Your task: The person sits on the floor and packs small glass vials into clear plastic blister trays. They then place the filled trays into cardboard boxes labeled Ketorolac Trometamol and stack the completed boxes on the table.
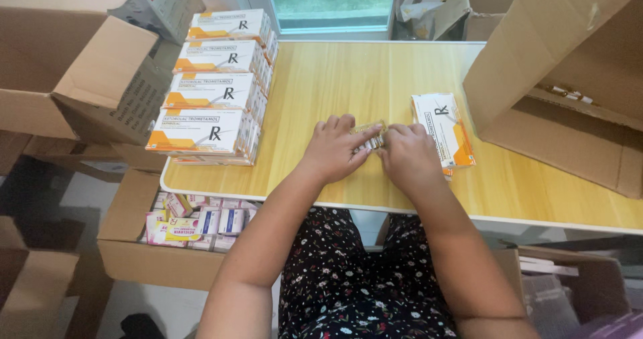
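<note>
My left hand (333, 149) and my right hand (410, 157) meet at the middle of the wooden table (335, 78). Between their fingers they hold a small clear plastic tray of glass ampoules (372, 136); most of it is hidden by my fingers. Just right of my right hand lies a white and orange medicine box (442, 126), flat on the table and partly under the hand's edge.
Stacks of white and orange medicine boxes (214, 85) fill the table's left side. A large open cardboard carton (569, 85) stands at right. Another open carton (74, 64) is at left, and a carton of small packets (194, 222) sits below the table's left edge.
</note>
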